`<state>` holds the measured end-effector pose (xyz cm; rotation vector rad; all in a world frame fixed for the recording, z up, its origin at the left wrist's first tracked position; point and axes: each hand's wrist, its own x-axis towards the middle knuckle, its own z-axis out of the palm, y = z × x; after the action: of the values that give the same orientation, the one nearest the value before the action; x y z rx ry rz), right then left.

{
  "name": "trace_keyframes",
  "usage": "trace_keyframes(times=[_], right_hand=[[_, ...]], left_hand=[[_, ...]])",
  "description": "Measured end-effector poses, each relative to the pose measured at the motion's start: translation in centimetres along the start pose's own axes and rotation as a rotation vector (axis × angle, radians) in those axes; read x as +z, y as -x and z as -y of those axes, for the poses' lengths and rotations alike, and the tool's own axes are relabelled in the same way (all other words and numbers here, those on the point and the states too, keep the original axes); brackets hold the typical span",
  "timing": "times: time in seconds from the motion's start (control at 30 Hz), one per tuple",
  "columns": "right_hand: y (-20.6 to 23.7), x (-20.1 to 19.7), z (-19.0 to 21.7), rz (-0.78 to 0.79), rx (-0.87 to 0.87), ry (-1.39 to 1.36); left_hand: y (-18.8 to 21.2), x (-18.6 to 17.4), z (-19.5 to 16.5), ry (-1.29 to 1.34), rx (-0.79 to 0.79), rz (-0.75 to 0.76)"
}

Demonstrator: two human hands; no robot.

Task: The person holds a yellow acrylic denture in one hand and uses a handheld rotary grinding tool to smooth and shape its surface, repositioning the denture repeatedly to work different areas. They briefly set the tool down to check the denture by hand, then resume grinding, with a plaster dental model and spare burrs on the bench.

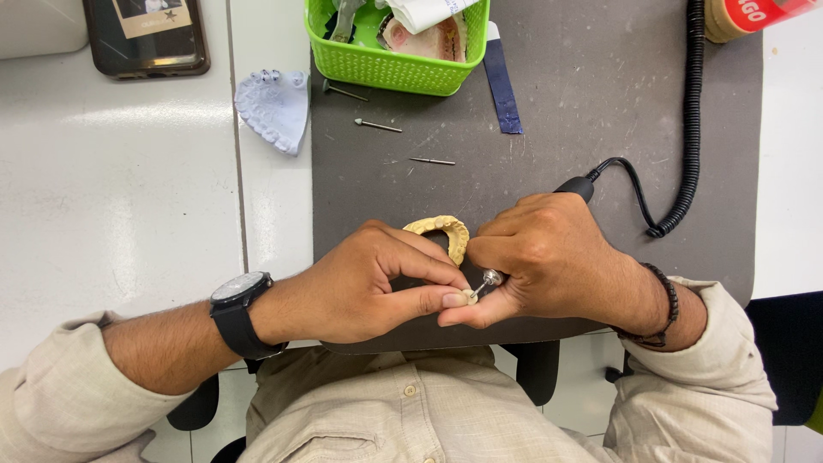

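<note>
Below green basket [396, 64], on grey mat [557, 103]: left hand [360, 287] pinching small tooth piece [469, 297]. Right hand [549, 261] clenched round handpiece [490, 279], tip touching it. Yellow dental cast [441, 230] just behind fingers.

A white table [129, 197] carries a dark grey mat [591, 103] that covers its middle and reaches the near edge. On the mat, at the far edge, stands a green basket [394, 64], with a blue strip [501, 86] just beside it. Three burs [377, 125] lie near the basket. A coiled black cord [690, 111] runs along the mat's right side. On the bare table left of the mat lie a white cast [274, 107] and, at the far edge, a phone [146, 39].
</note>
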<state>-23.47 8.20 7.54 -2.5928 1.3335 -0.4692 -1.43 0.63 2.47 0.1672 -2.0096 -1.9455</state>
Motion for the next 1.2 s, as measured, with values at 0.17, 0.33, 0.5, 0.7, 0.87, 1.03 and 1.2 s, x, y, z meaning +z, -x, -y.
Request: trace_keyframes(times=[0.17,0.33,0.5,0.7,0.87,1.03,1.2], right_hand=[[0.01,-0.07,0.00,0.002,-0.006,0.006],[-0.15,-0.12,0.02,-0.002,-0.016,0.001],[-0.19,-0.07,0.07,-0.022,-0.001,-0.010],[0.13,-0.15,0.19,-0.020,-0.006,-0.010],[0.16,-0.09,0.02,-0.021,0.029,-0.044],[0.07,0.07,-0.07,0.009,0.026,-0.032],[0.18,-0.06,0.08,0.020,0.025,-0.038]], left_hand=[[0.03,-0.02,-0.02,-0.011,-0.003,-0.004],[0.07,-0.04,-0.06,-0.020,0.019,-0.015],[0.16,-0.02,-0.11,-0.014,0.018,-0.028],[0.12,0.00,-0.04,-0.014,0.029,-0.034],[0.13,0.04,0.08,-0.008,0.042,-0.026],[0.03,0.07,0.21,-0.003,0.066,-0.041],[0.08,0.14,0.18,0.003,0.042,-0.031]])
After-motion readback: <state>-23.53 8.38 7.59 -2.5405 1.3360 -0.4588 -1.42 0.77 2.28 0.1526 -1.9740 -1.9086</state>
